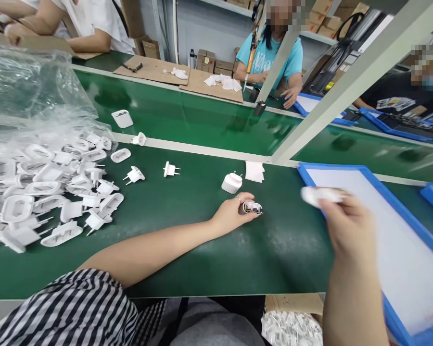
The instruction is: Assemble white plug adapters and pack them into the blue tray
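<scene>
Nothing can be read with certainty. White lettering is seen on the teal T-shirt (265,61) at the upper middle of the frame, but it is too blurred to be made out. A pale print is carried by the black shirt (400,91) at the upper right, likewise illegible. The cardboard boxes (205,60) beyond the bench show no legible markings.
</scene>
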`<state>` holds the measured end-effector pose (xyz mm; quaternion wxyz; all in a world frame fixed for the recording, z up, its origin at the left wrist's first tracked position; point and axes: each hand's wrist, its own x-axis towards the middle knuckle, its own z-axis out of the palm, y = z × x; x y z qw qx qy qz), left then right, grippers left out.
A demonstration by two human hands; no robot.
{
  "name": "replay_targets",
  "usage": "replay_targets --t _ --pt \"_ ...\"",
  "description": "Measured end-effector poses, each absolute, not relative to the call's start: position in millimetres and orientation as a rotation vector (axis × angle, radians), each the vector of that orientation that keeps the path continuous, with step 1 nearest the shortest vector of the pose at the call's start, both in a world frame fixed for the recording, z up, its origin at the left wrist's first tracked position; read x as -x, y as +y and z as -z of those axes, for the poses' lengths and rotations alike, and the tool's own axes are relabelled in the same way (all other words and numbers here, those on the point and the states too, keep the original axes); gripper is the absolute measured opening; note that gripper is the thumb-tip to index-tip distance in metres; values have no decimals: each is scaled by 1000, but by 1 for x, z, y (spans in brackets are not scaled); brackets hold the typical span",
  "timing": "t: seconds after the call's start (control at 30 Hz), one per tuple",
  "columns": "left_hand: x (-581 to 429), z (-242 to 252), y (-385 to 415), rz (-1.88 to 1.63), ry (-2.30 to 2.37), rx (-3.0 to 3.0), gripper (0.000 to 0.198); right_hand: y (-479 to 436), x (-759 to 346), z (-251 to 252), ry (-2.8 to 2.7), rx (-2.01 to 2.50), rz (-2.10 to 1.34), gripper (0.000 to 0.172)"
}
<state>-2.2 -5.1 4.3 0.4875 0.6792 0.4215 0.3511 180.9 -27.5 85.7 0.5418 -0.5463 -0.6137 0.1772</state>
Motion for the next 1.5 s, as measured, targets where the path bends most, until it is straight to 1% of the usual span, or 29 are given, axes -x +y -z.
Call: replay_targets --t 0.07,0.1,0.13,0.2,0.27,0.33,0.4,0.5,0.6,0.7,0.77,0.83,1.0,1.2,1.27,1.33,1.4,1.5 --pt "3 -4 -4 -843 1022 -1654 55 -17 -186 -64 -1688 1655 -558 19" --pt "3 -4 -4 -826 1031 -1667 57 -13 -187 -53 -1775 1781 -559 22" --pt "4 -4 -4 -802 1050 -1684 55 -11 -187 -43 -1834 1854 -498 26" --pt "4 -4 -3 -756 1093 -1726 43 -12 -182 -31 -1893 1847 -310 35" --pt "4 -3 -4 -761 1117 -1771 34 -19 -172 -29 -1976 1712 -219 42" --pt "3 -2 -4 -839 1121 -1837 33 -29 -159 -31 -2085 1586 -251 48" --pt "3 -1 -3 -959 1116 -1938 38 -38 -144 -31 -2088 1564 -291 54" --pt "5 3 -3 -1165 1072 -2149 42 -45 -125 -24 -1805 1673 -381 59" --pt "6 3 -4 -1364 1017 -2359 39 -48 -112 -17 -1493 1702 -579 57" --pt "8 -1 -5 -1536 980 -2489 32 -50 -103 -16 -1286 1601 -761 49" --pt "9 -6 -5 -1624 939 -2552 29 -53 -98 -19 -1157 1500 -818 43" --pt "11 -15 -5 -1708 897 -2601 30 -56 -95 -25 -1081 1412 -845 41" --pt "23 -52 -5 -1920 826 -2694 36 -59 -85 -57 -1136 1297 -824 44" --pt "61 -99 5 -2194 920 -2787 42 -36 -61 -116 -1290 1133 -847 42" --pt "79 -108 15 -2340 1054 -2689 40 -29 -53 -134 -1347 1099 -820 42" --pt "100 -115 25 -2452 1254 -2377 36 -23 -51 -146 -1367 1061 -777 42" --pt "120 -122 32 -2410 1311 -1965 37 -17 -53 -154 -1378 1020 -775 43" --pt "140 -132 35 -2214 1060 -1610 44 -2 -64 -155 -1431 1023 -892 45"
